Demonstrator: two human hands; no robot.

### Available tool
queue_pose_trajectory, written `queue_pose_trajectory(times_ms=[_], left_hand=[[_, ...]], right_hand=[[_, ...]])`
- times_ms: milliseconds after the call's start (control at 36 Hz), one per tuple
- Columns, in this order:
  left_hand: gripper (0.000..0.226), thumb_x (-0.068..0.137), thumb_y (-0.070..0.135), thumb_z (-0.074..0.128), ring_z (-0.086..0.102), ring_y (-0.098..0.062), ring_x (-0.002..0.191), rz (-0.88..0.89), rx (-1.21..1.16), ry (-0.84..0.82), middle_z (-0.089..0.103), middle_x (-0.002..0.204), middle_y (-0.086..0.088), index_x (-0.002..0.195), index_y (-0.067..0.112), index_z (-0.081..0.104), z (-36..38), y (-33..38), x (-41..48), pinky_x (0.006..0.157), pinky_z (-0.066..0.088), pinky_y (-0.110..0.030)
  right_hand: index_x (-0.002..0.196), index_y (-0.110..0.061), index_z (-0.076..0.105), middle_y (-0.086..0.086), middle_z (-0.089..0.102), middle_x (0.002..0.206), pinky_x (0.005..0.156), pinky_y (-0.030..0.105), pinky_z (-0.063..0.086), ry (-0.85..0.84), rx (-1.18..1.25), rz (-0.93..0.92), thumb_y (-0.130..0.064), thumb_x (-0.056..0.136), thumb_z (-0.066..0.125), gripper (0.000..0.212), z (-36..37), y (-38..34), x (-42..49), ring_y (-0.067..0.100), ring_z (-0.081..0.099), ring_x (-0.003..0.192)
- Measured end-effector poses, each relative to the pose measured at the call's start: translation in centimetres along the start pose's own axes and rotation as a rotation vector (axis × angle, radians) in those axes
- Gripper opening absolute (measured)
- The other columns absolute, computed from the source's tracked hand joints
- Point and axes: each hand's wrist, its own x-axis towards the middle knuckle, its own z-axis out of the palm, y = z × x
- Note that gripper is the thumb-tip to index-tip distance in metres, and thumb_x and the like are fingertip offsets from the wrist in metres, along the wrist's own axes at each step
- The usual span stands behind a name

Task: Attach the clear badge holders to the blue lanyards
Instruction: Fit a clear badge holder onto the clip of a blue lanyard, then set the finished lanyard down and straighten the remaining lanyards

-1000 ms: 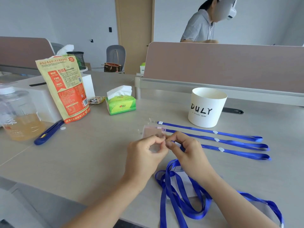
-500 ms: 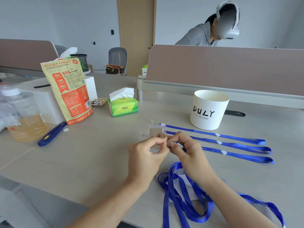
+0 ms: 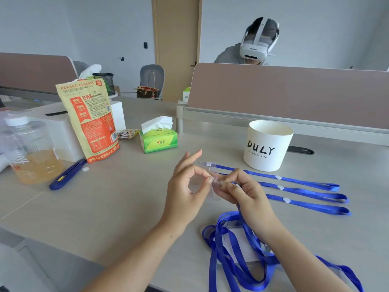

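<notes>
Pale grey walls [image 3: 105, 28], a wooden door [image 3: 176, 45] behind. Light grey worktop [image 3: 105, 207], taupe divider panels [image 3: 294, 95], a grey office chair [image 3: 152, 76]. Soft, even daylight.

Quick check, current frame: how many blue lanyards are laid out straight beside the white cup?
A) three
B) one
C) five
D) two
A: three straight blue lanyards lie in parallel rows on the desk just in front of and to the right of the white cup, each with a small white button on it; the other lanyards sit in a tangled pile nearer the person.
</notes>
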Motion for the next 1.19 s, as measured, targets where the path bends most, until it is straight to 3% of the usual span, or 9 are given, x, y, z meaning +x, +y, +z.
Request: queue_pose_trajectory(times_ms=[56, 139, 278, 389, 639, 806, 972, 1083, 1194], left_hand=[[0.007, 0.087, 0.024, 0.063, 0.023, -0.004, 0.146, -0.006, 0.015, -0.06, 0.049, 0.145, 0.012, 0.082, 0.021, 0.058, 0.0, -0.4, 0.2, 0.121, 0.01, -0.036], [0.016, 0.087, 0.038, 0.055, 0.041, -0.003, 0.135, -0.025, 0.033, -0.11, 0.062, 0.125, 0.014, 0.086, 0.023, 0.049, -0.1, -0.5, 0.3, 0.122, 0.0, -0.045], [0.023, 0.082, 0.045, 0.058, 0.054, -0.012, 0.1, -0.061, 0.048, -0.086, 0.054, 0.097, 0.019, 0.095, 0.034, 0.043, 0.0, -0.6, 0.2, 0.096, 0.041, -0.05], [0.037, 0.075, 0.047, 0.071, 0.053, -0.004, 0.097, -0.13, 0.018, -0.05, 0.056, 0.093, 0.017, 0.1, 0.039, 0.045, -0.1, -0.2, 0.2, 0.098, 0.04, -0.051], [0.028, 0.07, 0.038, 0.083, 0.055, 0.01, 0.09, -0.295, 0.216, -0.208, 0.064, 0.084, 0.027, 0.091, 0.032, 0.065, -0.2, -0.7, 0.9, 0.099, 0.042, -0.042], [0.034, 0.069, 0.052, 0.079, 0.055, -0.001, 0.093, -0.403, 0.464, -0.318, 0.065, 0.097, 0.019, 0.096, 0.035, 0.067, -0.3, -2.8, 0.8, 0.089, 0.033, -0.03], [0.015, 0.08, 0.044, 0.071, 0.055, -0.014, 0.113, -0.37, 0.59, -0.34, 0.063, 0.116, 0.014, 0.092, 0.036, 0.069, -0.5, -4.6, 0.5, 0.091, 0.033, -0.029], [0.028, 0.095, 0.043, 0.05, 0.063, -0.003, 0.097, -0.299, 0.186, -0.252, 0.071, 0.098, 0.014, 0.094, 0.032, 0.075, 0.0, -2.0, 1.3, 0.088, 0.041, -0.025], [0.042, 0.102, 0.039, 0.038, 0.044, -0.005, 0.061, -0.44, -0.272, -0.48, 0.066, 0.078, 0.009, 0.096, 0.024, 0.076, 0.9, 0.8, 2.0, 0.062, 0.039, -0.016]], right_hand=[[0.081, -0.001, 0.049, 0.017, 0.071, 0.115, 0.096, 0.032, 0.054, -0.006, 0.052, 0.025, 0.003, 0.1, 0.039, 0.022, -0.1, -0.1, 0.0, 0.025, 0.063, 0.118], [0.082, -0.002, 0.05, 0.016, 0.073, 0.108, 0.095, 0.032, 0.054, -0.014, 0.131, 0.06, 0.003, 0.1, 0.037, 0.023, -0.3, -0.1, 0.0, 0.028, 0.065, 0.114], [0.087, 0.001, 0.053, 0.024, 0.069, 0.107, 0.093, 0.031, 0.055, -0.018, 0.169, 0.128, 0.003, 0.099, 0.039, 0.019, -0.9, -0.2, -0.1, 0.029, 0.068, 0.109], [0.093, 0.01, 0.053, 0.019, 0.071, 0.106, 0.089, 0.034, 0.058, 0.026, -0.087, 0.165, -0.003, 0.1, 0.044, 0.017, -1.9, -0.1, -0.2, 0.029, 0.072, 0.096], [0.094, -0.018, 0.067, 0.002, 0.073, 0.087, 0.047, 0.027, 0.053, 0.093, -0.545, 0.284, -0.021, 0.098, 0.054, 0.014, -3.0, -1.2, 0.6, 0.019, 0.063, 0.054], [0.089, -0.011, 0.066, 0.005, 0.071, 0.078, 0.042, 0.025, 0.045, 0.092, -0.432, 0.277, -0.014, 0.099, 0.05, 0.019, -2.5, -2.1, 2.0, 0.014, 0.048, 0.041], [0.087, -0.007, 0.055, 0.009, 0.055, 0.075, 0.049, 0.026, 0.029, 0.145, 0.001, 0.358, 0.002, 0.1, 0.036, 0.025, -0.7, -2.7, 3.4, 0.015, 0.032, 0.05], [0.082, -0.008, 0.05, 0.009, 0.05, 0.074, 0.053, 0.029, 0.032, 0.215, 0.086, 0.301, 0.012, 0.095, 0.03, 0.031, 0.2, -3.4, 4.7, 0.018, 0.036, 0.054], [0.077, -0.01, 0.045, 0.008, 0.046, 0.072, 0.056, 0.029, 0.033, 0.304, 0.186, 0.238, 0.014, 0.093, 0.027, 0.035, 0.4, -4.5, 6.1, 0.019, 0.036, 0.055]])
